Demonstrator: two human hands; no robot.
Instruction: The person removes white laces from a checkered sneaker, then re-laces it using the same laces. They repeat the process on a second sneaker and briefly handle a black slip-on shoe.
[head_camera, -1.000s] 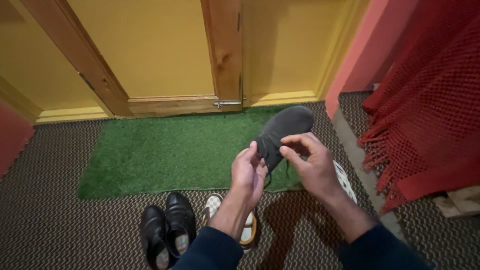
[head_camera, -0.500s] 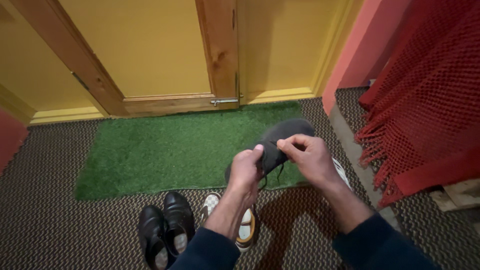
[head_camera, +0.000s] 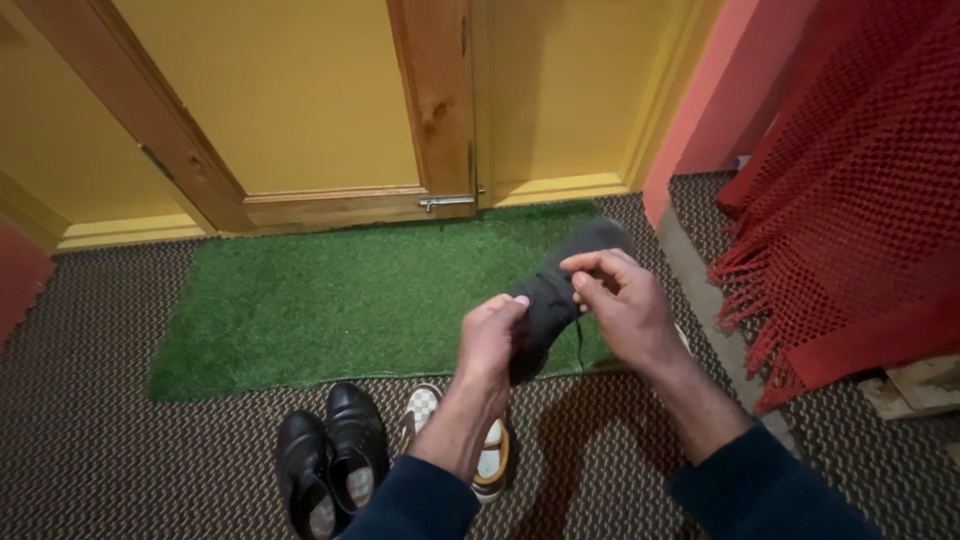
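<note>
A single head-worn view looks steeply down and forward at the floor, facing the green mat (head_camera: 340, 300) as landmark. The wooden door (head_camera: 300, 100) stands beyond the mat, black shoes (head_camera: 325, 455) lie nearer than it (almost under the camera). Both forearms enter from the bottom edge, close up.

I see patterned carpet (head_camera: 90, 440) across lower frame. Green mat (head_camera: 340, 300) lies on it at centre, against door sill. Black shoes (head_camera: 328, 460), a pair, sit side by side at bottom centre-left. Checkered shoe (head_camera: 492, 455) just right of them, partly behind forearm.
</note>
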